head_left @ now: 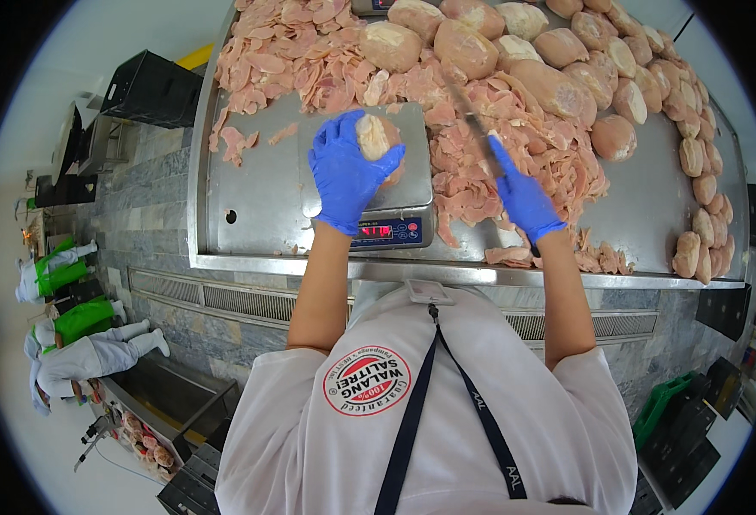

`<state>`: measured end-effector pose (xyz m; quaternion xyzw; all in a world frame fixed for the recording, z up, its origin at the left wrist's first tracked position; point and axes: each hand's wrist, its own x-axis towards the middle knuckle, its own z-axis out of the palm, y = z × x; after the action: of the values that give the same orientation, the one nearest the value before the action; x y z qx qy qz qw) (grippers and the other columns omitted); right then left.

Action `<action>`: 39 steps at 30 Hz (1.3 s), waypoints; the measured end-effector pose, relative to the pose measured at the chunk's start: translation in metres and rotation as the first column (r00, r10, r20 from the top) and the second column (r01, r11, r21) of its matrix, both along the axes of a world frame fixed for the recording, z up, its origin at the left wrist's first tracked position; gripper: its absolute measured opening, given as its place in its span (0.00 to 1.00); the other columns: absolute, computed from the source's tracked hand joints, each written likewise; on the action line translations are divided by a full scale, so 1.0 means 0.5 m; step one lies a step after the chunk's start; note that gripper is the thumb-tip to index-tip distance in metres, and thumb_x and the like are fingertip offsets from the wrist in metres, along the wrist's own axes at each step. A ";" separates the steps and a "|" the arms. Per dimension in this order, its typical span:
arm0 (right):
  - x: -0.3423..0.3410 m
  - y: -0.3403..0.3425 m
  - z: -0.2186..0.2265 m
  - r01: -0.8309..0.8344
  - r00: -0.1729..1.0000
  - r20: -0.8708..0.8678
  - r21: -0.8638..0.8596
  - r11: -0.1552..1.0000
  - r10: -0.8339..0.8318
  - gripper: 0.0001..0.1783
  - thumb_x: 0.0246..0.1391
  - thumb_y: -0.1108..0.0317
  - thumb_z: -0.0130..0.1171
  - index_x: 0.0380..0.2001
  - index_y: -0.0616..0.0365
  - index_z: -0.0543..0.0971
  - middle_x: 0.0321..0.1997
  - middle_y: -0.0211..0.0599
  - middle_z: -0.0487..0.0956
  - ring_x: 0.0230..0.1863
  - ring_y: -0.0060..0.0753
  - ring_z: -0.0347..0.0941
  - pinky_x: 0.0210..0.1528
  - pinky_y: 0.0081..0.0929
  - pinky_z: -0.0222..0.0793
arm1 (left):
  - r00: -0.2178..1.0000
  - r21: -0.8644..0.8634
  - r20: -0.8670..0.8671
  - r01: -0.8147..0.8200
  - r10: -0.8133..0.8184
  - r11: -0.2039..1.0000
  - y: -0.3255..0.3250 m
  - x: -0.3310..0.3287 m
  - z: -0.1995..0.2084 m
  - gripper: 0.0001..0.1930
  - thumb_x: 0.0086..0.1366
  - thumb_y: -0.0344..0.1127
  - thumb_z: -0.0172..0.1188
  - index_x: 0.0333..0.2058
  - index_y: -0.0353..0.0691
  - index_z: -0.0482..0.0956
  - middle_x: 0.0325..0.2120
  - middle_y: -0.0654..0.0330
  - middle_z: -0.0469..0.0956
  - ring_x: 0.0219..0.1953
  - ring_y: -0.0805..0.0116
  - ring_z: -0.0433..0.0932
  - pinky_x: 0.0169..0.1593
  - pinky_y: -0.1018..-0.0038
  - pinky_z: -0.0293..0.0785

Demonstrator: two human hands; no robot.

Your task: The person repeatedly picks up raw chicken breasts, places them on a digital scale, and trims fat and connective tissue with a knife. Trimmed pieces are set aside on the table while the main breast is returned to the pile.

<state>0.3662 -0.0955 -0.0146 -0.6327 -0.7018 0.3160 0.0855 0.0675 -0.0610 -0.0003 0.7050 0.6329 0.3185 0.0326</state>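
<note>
My left hand (344, 180), in a blue glove, curls its fingers and thumb around a rounded lump of pale pink ham (373, 139). The lump rests on, or just above, the steel platform of a digital scale (408, 193) with a lit red display. My right hand (528, 202), gloved in blue too, grips a long knife (472, 120) whose blade points up and to the left. Motion blurs that blade a little. Beneath the knife and right hand spreads a heap of thin ham slices (558, 159).
Many whole ham lumps (558, 47) cover the far and right parts of the steel table (266, 189). More slices (284, 51) are piled at the far left. A black crate (155, 89) stands beyond the left edge. Two people in green aprons (84, 322) are at far left.
</note>
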 end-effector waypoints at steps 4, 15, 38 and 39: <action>-0.004 0.018 0.013 0.070 0.968 0.234 0.103 0.992 -0.093 0.38 0.61 0.65 0.52 0.72 0.31 0.53 0.44 0.55 0.79 0.38 0.59 0.77 0.41 0.48 0.74 | 0.999 -0.035 -0.008 -0.032 0.032 0.999 -0.021 -0.016 0.005 0.38 0.46 0.58 0.72 0.52 0.44 0.74 0.50 0.54 0.74 0.55 0.50 0.69 0.57 0.53 0.64; -0.315 0.016 0.005 -0.065 0.926 -0.257 0.615 0.786 0.278 0.27 0.59 0.62 0.57 0.61 0.57 0.70 0.58 0.52 0.71 0.59 0.56 0.66 0.63 0.47 0.63 | 0.961 0.072 0.223 -0.185 0.165 0.980 -0.058 -0.253 -0.052 0.36 0.53 0.51 0.72 0.54 0.32 0.73 0.48 0.45 0.76 0.52 0.47 0.74 0.58 0.57 0.68; 0.743 0.336 -0.147 0.552 0.830 0.180 -0.133 0.823 -0.528 0.40 0.53 0.33 0.56 0.61 0.46 0.73 0.62 0.46 0.74 0.62 0.45 0.70 0.65 0.41 0.62 | 0.941 0.002 0.335 -0.059 0.055 0.998 -0.020 -0.135 -0.022 0.23 0.67 0.29 0.57 0.60 0.31 0.68 0.58 0.52 0.71 0.58 0.60 0.70 0.63 0.66 0.64; 0.753 0.311 -0.138 0.561 0.816 0.251 -0.131 0.817 -0.521 0.40 0.52 0.33 0.57 0.61 0.48 0.73 0.62 0.44 0.74 0.61 0.43 0.71 0.64 0.40 0.63 | 0.941 -0.024 0.338 0.007 0.001 1.000 -0.016 -0.061 -0.021 0.22 0.67 0.27 0.56 0.59 0.32 0.69 0.57 0.54 0.72 0.58 0.62 0.71 0.62 0.67 0.64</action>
<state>0.7428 0.0597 -0.0837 -0.8408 -0.4617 0.2803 0.0363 0.0370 -0.0688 -0.0107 0.6404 0.6207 0.4266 0.1500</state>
